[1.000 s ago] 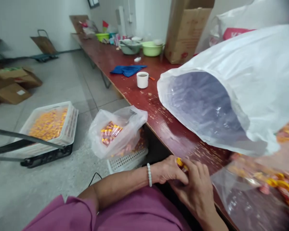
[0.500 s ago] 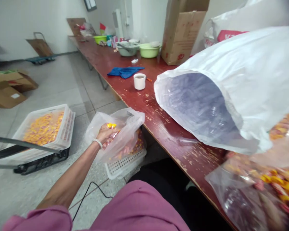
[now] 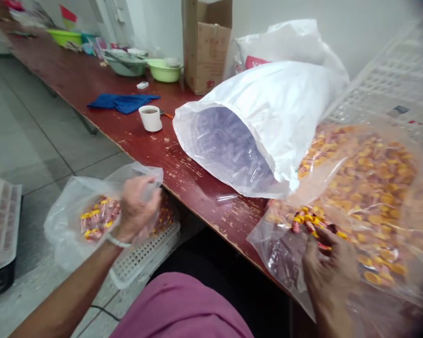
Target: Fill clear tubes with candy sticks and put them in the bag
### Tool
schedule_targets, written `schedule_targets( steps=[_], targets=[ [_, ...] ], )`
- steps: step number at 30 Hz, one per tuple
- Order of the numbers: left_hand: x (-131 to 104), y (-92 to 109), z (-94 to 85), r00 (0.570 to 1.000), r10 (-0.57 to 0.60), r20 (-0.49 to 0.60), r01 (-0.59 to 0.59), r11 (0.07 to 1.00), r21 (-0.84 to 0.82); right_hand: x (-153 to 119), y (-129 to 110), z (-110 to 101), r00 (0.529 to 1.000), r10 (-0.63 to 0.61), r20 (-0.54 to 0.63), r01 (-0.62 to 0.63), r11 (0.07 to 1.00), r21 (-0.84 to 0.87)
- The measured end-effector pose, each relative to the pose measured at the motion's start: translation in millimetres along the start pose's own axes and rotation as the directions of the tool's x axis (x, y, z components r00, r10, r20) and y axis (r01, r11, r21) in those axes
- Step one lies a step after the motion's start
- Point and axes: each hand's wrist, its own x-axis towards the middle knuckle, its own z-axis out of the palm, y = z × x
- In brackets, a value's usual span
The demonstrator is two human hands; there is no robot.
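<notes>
Just ahead of the right hand [image 3: 329, 268] lie small yellow-capped tubes [image 3: 306, 218].

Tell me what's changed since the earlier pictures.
The left hand apparently let go of yellow-capped tubes in the lower bag and drew back toward the table. The right hand moved rightward to the tube pile. The cup, blue cloth and white sack stayed.
</notes>
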Motion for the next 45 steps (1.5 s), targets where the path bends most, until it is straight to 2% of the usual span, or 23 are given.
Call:
schedule_targets(
  steps=[1,3,6,8,10,13,15,17,20,22,24,25,26,27,28,30,32,33,35,38,40,43,45],
  targets=[
    [-1,25,10.9,0.993,0.082,0.079,-0.075,0.993,-0.096,3,-17,3,0.997,-0.071,-0.010,0.072,0.997,0.024],
    [-4,70,37.4,0.937,0.245,0.251,-0.196,0.959,-0.203,12,-54,16,0.967,-0.249,0.048,0.244,0.966,0.088],
    [-7,111,76.3,0.881,0.248,0.403,-0.206,0.968,-0.146,29,-100,51,0.929,-0.292,0.227,0.289,0.956,0.045],
    [-5,120,92.2,0.869,0.215,0.445,-0.187,0.977,-0.105,41,-116,78,0.902,-0.240,0.358,0.274,0.961,-0.047],
    [-2,118,97.2,0.871,0.188,0.454,-0.149,0.981,-0.120,50,-122,100,0.869,-0.192,0.457,0.281,0.951,-0.133],
    [1,104,90.5,0.888,0.158,0.432,-0.040,0.962,-0.271,54,-118,121,0.840,-0.153,0.520,0.303,0.928,-0.217],
    [1,95,83.7,0.897,0.101,0.430,0.096,0.906,-0.412,53,-116,128,0.840,-0.141,0.525,0.303,0.923,-0.237],
    [0,88,79.2,0.885,0.003,0.465,0.276,0.802,-0.530,52,-115,132,0.843,-0.136,0.520,0.299,0.923,-0.244],
    [0,87,77.9,0.834,-0.110,0.541,0.490,0.598,-0.634,50,-115,135,0.850,-0.125,0.512,0.290,0.922,-0.256],
    [0,90,79.5,0.788,-0.155,0.596,0.603,0.386,-0.698,49,-114,133,0.856,-0.123,0.502,0.286,0.921,-0.263],
    [-1,94,81.7,0.732,-0.174,0.659,0.680,0.115,-0.725,45,-111,126,0.881,-0.137,0.453,0.266,0.935,-0.233],
    [-2,96,82.6,0.709,-0.177,0.682,0.695,0.012,-0.719,41,-110,120,0.899,-0.154,0.410,0.250,0.949,-0.191],
    [-3,97,83.2,0.699,-0.179,0.693,0.699,-0.035,-0.714,35,-110,113,0.916,-0.175,0.360,0.234,0.964,-0.127],
    [-4,98,83.6,0.702,-0.185,0.687,0.696,-0.021,-0.717,28,-110,105,0.932,-0.194,0.307,0.217,0.975,-0.042],
    [-5,99,83.5,0.721,-0.189,0.666,0.685,0.048,-0.727,20,-111,98,0.942,-0.208,0.262,0.201,0.978,0.055],
    [-6,101,82.1,0.781,-0.145,0.607,0.621,0.288,-0.729,5,-115,84,0.947,-0.212,0.241,0.150,0.956,0.251],
    [-6,103,79.1,0.826,-0.031,0.562,0.492,0.524,-0.695,-7,-120,76,0.942,-0.166,0.292,0.034,0.912,0.408],
    [-4,103,77.3,0.828,0.032,0.559,0.428,0.607,-0.669,-10,-122,74,0.936,-0.126,0.328,-0.041,0.888,0.458],
    [0,103,73.2,0.789,0.148,0.596,0.349,0.691,-0.633,-10,-122,73,0.917,-0.027,0.397,-0.195,0.840,0.507],
    [8,101,68.6,0.675,0.291,0.678,0.349,0.684,-0.640,-1,-115,79,0.856,0.041,0.515,-0.371,0.744,0.556],
    [12,100,68.8,0.624,0.340,0.703,0.413,0.621,-0.667,6,-109,86,0.840,0.028,0.541,-0.397,0.712,0.579],
    [12,99,74.2,0.592,0.268,0.760,0.636,0.424,-0.645,15,-103,97,0.909,0.006,0.416,-0.209,0.871,0.444],
    [9,97,78.3,0.572,0.165,0.803,0.770,0.229,-0.595,19,-101,102,0.911,-0.063,0.408,-0.026,0.978,0.209]
  ],
)
